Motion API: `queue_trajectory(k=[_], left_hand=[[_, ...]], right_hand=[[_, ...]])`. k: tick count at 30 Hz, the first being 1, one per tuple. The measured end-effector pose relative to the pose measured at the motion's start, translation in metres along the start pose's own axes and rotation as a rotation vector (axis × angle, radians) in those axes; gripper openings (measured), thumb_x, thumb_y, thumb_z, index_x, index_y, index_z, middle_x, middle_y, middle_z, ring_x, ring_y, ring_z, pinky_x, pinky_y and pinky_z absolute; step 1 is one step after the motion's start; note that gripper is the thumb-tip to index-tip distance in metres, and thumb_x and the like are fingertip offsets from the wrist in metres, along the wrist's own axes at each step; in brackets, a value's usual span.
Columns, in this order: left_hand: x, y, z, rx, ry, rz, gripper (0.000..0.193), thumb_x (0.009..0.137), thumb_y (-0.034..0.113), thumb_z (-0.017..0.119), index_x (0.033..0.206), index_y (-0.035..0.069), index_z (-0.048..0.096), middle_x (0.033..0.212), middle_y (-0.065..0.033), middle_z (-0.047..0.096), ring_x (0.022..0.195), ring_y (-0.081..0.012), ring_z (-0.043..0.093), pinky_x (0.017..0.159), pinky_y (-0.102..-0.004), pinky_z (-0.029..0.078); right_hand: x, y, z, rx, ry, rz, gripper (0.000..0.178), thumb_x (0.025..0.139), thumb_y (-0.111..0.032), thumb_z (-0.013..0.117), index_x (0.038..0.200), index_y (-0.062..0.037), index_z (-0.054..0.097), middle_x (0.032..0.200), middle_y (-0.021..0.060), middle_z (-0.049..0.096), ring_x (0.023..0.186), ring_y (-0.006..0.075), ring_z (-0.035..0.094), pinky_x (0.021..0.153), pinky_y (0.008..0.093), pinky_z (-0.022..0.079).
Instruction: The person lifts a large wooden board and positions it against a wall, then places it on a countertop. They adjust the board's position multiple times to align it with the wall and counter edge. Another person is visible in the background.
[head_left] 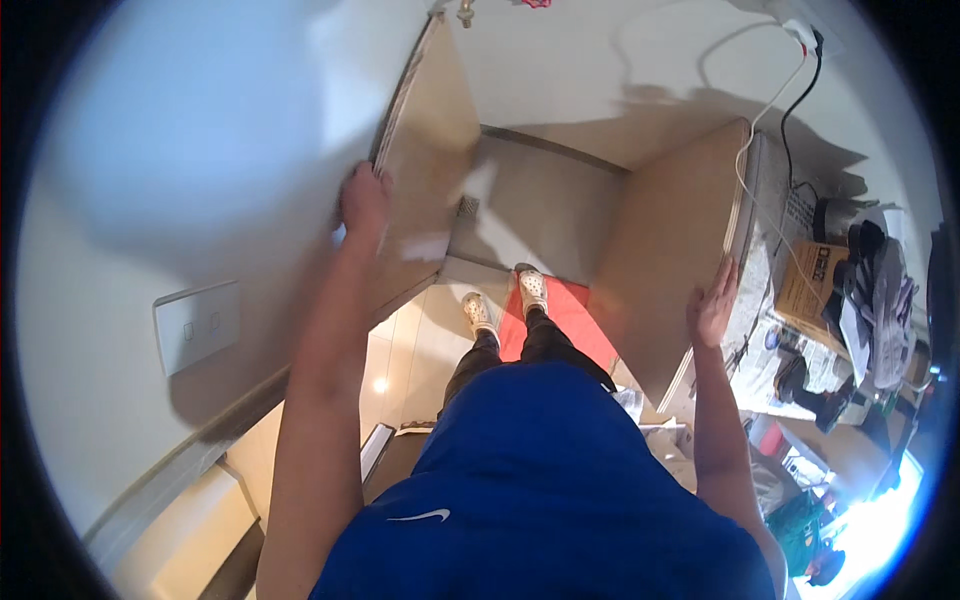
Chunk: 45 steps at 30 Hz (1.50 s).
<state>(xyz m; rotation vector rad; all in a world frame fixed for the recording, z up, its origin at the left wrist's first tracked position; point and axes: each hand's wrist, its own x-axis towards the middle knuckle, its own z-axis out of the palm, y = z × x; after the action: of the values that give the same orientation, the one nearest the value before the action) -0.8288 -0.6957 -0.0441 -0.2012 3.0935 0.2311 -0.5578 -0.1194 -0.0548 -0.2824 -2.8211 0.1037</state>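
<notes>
Two tan wooden boards stand upright on either side of me. My left hand [366, 200] is closed around the edge of the left wooden board [425, 150], its fingers partly hidden between the board and the white wall. Across from it, the right wooden board [665, 260] leans outward a little. My right hand [713, 305] rests on that board's outer edge with its fingers stretched out. Between the boards lies a grey-brown floor area [540, 200] against the wall.
A red mat [580, 318] is under my feet, which wear light clogs [533, 290]. A switch plate [198, 328] is on the left wall. At right are a cardboard box [808, 290], several shoes [885, 310] and hanging cables [785, 130]. Another person [800, 530] is at the lower right.
</notes>
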Motion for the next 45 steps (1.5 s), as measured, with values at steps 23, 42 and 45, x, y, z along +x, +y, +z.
queue_trajectory(k=[23,42,45], left_hand=[[-0.009,-0.011,0.008,0.06,-0.4,-0.092,0.052,0.085,0.039,0.078,0.106,-0.008,0.074,0.116,-0.032,0.071,0.11,-0.0443,0.07,0.097,-0.0495,0.056],[-0.319,-0.107,-0.045,0.013,-0.345,0.043,0.049,0.089,0.046,0.075,0.08,-0.002,0.067,0.077,-0.0256,0.068,0.076,-0.0456,0.068,0.072,-0.054,0.055],[-0.352,-0.11,-0.069,-0.02,-0.441,-0.093,0.048,0.089,0.042,0.075,0.074,-0.002,0.064,0.073,-0.0266,0.067,0.072,-0.0468,0.067,0.068,-0.0541,0.054]], right_hand=[[0.043,0.014,0.015,0.31,-0.488,0.651,0.046,0.075,-0.029,0.078,0.103,0.0081,0.074,0.099,0.0295,0.075,0.099,0.0434,0.074,0.088,0.0479,0.058],[0.026,-0.024,-0.029,0.329,-0.673,0.571,0.042,0.079,-0.03,0.079,0.104,0.0037,0.075,0.103,0.0285,0.074,0.104,0.0435,0.072,0.092,0.0492,0.057],[0.028,-0.05,-0.051,0.23,-0.719,0.452,0.042,0.079,-0.03,0.079,0.105,0.003,0.075,0.104,0.0281,0.075,0.104,0.0429,0.072,0.092,0.0489,0.057]])
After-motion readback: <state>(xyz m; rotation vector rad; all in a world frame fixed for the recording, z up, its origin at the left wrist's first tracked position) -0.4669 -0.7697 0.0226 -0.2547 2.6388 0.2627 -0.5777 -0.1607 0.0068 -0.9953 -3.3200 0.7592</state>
